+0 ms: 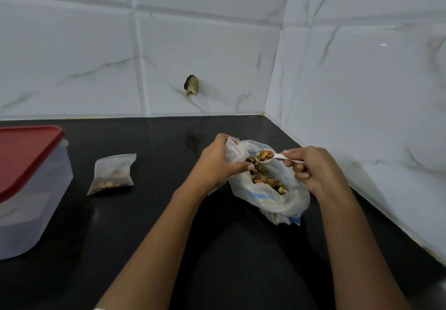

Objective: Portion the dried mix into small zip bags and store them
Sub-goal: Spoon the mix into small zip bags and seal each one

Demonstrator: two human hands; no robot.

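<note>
A large clear plastic bag (pixel 287 198) of dried mix (pixel 265 180) lies open on the black counter, right of centre. My left hand (pixel 217 162) holds a small zip bag (pixel 232 151) at the big bag's upper left edge. My right hand (pixel 316 169) pinches the handle of a white plastic spoon (pixel 277 157). Its bowl is heaped with nuts and hangs over the big bag, close to the small bag's mouth. A filled small zip bag (pixel 112 173) lies flat on the counter to the left.
A clear plastic storage box with a red lid (pixel 26 155) stands at the left edge of the counter (pixel 156 213). White tiled walls meet in a corner behind and to the right. One tile has a dark chipped hole (pixel 191 85).
</note>
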